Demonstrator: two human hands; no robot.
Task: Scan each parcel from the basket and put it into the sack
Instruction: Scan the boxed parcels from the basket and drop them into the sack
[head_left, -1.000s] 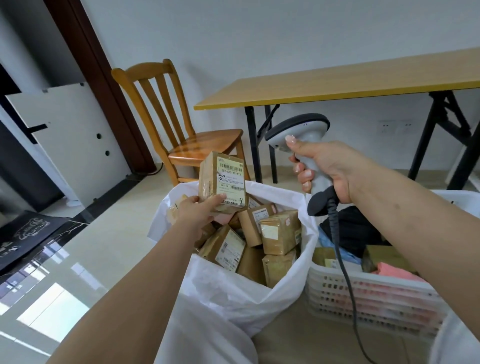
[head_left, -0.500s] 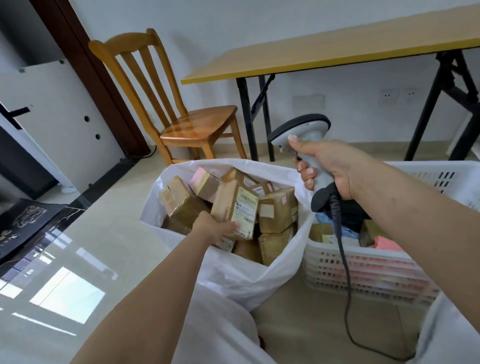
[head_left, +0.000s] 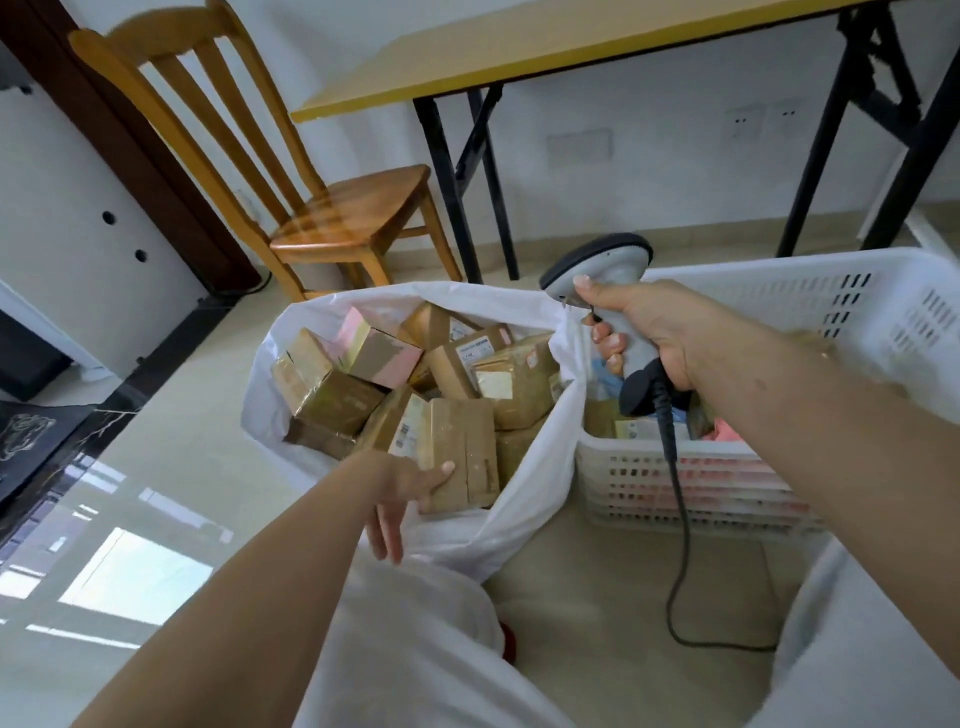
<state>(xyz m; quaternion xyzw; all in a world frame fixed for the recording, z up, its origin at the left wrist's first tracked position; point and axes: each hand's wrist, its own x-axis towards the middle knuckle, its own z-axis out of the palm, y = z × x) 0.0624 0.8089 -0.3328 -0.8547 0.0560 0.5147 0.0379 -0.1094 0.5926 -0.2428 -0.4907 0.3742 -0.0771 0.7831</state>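
Observation:
A white sack (head_left: 524, 499) stands open on the floor in the middle, holding several brown taped parcels. The nearest brown parcel (head_left: 460, 449) lies inside against the sack's near rim. My left hand (head_left: 402, 493) is at that rim, its thumb on the parcel's near end and its fingers hanging straight down outside the sack. To the right stands a white plastic basket (head_left: 769, 291) with more parcels in it. My right hand (head_left: 657, 332) grips the handle of a grey barcode scanner (head_left: 602, 260) above the basket's left edge.
The scanner's black cable (head_left: 680, 525) loops down over the basket front onto the floor. A wooden chair (head_left: 353, 208) stands behind the sack, and a folding table (head_left: 519, 57) with black legs behind the basket. White cloth covers my lap at the bottom.
My left hand brought the labelled parcel down from in front of the scanner into the sack, laid it at the near rim and relaxed its fingers. The scanner hand stayed put.

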